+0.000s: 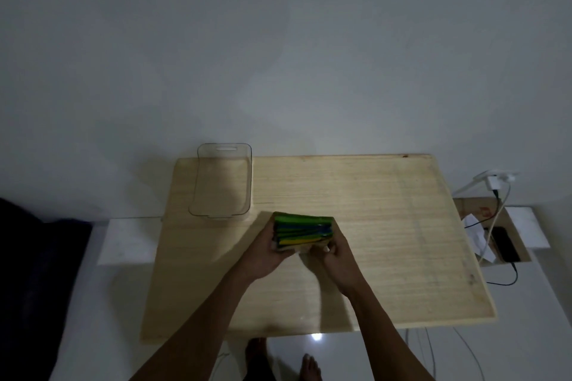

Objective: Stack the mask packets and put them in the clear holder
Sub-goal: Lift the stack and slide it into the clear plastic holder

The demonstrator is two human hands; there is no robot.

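Observation:
A stack of green, blue and yellow mask packets (pixel 301 230) is held just above the middle of the wooden table (pixel 387 241). My left hand (pixel 263 252) grips the stack's left side and my right hand (pixel 335 252) grips its right side and near corner. The clear holder (pixel 220 182) stands with nothing in it at the table's far left corner, up and to the left of the stack, apart from it.
A wall rises right behind the table. To the right, an open cardboard box (pixel 492 229) holds a dark phone, papers and cables running to a white charger (pixel 495 179). A dark cloth (pixel 37 272) lies at the left. My bare feet (pixel 281 359) show below the table's near edge.

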